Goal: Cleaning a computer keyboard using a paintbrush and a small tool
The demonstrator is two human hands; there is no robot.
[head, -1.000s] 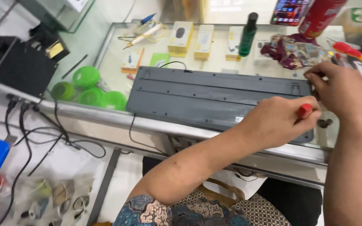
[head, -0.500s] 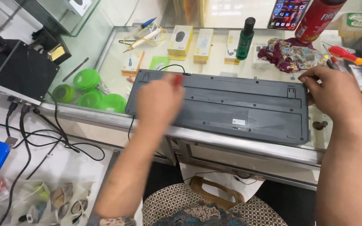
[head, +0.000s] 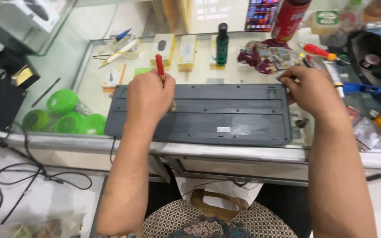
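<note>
A dark grey keyboard (head: 208,114) lies face down, back panel up, along the near edge of the glass-topped bench (head: 89,94). A small white label (head: 223,129) sits on the back panel, near its front edge. The left hand (head: 148,94) rests on the panel's left part, fingers closed around a red-handled screwdriver (head: 159,66) held upright. The right hand (head: 311,90) grips the keyboard's far right corner, fingers curled over the edge. Behind the keyboard, under the glass, stand three small yellow-and-white boxes (head: 175,52) in a row. A green bottle with a black cap (head: 222,44) stands among them. A crumpled dark red wrapper (head: 265,56) lies just beyond the right hand. A red can (head: 289,20) stands further back. Green round lids (head: 65,114) lie left of the keyboard.
</note>
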